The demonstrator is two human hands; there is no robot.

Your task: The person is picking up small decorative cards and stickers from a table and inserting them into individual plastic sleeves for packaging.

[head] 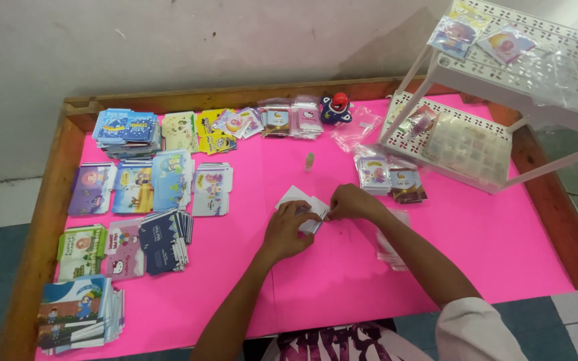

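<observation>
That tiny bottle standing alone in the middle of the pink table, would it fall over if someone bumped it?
Probably yes. The small bottle stands upright, tall for its narrow base, so a nudge would likely tip it. Its rounded shape suggests it might then roll across the smooth pink table. It looks light for its size, though its contents are too small to tell.
</observation>
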